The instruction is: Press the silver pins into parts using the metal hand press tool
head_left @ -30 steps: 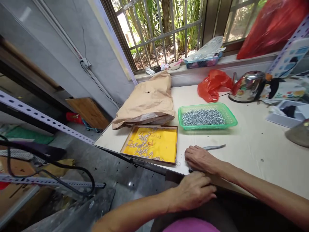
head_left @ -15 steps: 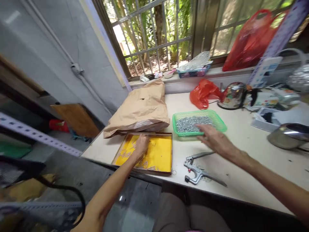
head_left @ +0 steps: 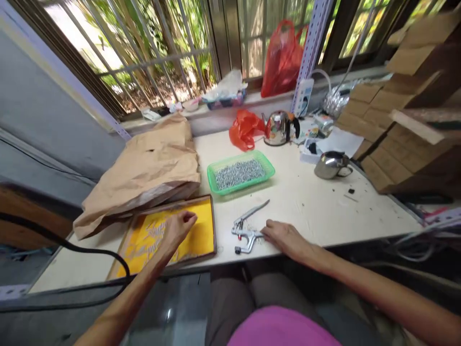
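My left hand (head_left: 179, 228) hovers over a shallow tray (head_left: 215, 226) lined in yellow, its thumb and fingers pinched together. Whatever may be between the fingertips is too small to make out. Small pale slender pieces (head_left: 153, 240) lie scattered on the yellow lining. Beside the tray, hand press pliers (head_left: 248, 235) with spread handles rest on the table. My right hand (head_left: 286, 238) is closed around the end of their lower handle, which its fingers partly hide. Behind the pliers stands a green plastic basket (head_left: 268, 179) holding many small silvery metal pieces (head_left: 239, 174).
A large brown paper bag (head_left: 151, 163) lies behind the tray, overlapping its edge. Toward the window are a red plastic bag (head_left: 245, 130) and a shiny kettle (head_left: 278, 127). A metal pitcher (head_left: 332, 165) and stacked cardboard (head_left: 392, 144) are at the right. A black cable (head_left: 90, 250) crosses the left.
My view has swung right. My right hand has gone from beside the green basket down to the pliers' handle. My left hand has risen from the tray's pieces, fingers pinched.
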`<state>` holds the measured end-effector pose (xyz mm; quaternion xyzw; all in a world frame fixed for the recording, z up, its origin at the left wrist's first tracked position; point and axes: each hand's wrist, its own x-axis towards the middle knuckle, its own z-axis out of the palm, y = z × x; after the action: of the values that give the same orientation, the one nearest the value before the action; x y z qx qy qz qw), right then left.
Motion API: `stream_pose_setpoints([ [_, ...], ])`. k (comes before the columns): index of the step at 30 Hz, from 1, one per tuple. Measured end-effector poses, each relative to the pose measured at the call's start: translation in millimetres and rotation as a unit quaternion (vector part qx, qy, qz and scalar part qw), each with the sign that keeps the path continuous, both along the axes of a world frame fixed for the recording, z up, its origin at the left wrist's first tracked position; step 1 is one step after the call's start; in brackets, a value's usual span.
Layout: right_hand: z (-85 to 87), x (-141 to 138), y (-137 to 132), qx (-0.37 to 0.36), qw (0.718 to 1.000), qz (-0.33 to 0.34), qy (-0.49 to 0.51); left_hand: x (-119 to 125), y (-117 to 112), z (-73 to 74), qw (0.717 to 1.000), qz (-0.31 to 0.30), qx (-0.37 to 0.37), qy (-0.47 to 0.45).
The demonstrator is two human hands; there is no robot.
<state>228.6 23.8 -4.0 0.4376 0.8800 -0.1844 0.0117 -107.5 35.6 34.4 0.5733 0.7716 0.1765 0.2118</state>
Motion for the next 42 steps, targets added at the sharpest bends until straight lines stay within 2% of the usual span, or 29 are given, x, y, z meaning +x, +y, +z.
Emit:
stream_pose_setpoints([
  [1,1.8,0.1,1.0,0.006,1.0,0.003,-0.009,19.9,-9.4,1.3,0.995,0.01,-0.012,-0.096],
  [3,3.0,1.4,3.0,0.014,1.0,0.011,-0.021,56.9,-26.6,-0.4,0.964,0.007,-0.072,-0.255],
  [6,1.5,4.8,3.5,0.026,0.999,0.021,-0.019,94.4,-42.5,-11.2,0.926,0.032,-0.133,-0.353],
  [9,-0.6,6.6,1.7,0.035,0.999,0.017,-0.018,108.8,-43.5,-23.5,0.926,0.051,-0.16,-0.337],
  [13,-7.1,7.1,1.0,0.048,0.999,0.014,-0.01,113.4,-35.4,-30.5,0.934,0.035,-0.188,-0.301],
  [17,-13.8,8.2,1.7,0.054,0.998,0.014,-0.001,117.6,-31.4,-30.0,0.936,0.029,-0.207,-0.282],
  [22,-14.2,8.5,2.2,0.047,0.999,0.015,0.001,122.2,-28.6,-28.3,0.936,0.046,-0.236,-0.257],
  [31,-9.3,13.2,2.4,0.034,0.999,0.017,0.014,126.3,-27.5,-20.2,0.911,0.05,-0.317,-0.259],
  [37,-5.1,21.4,33.9,0.06,0.996,0.043,0.053,127.0,-35.5,-22.4,0.912,0.063,-0.311,-0.258],
  [42,-9.6,16.1,60.9,0.037,0.991,0.129,0.025,128.5,-42.7,-25.4,0.917,0.08,-0.294,-0.26],
])
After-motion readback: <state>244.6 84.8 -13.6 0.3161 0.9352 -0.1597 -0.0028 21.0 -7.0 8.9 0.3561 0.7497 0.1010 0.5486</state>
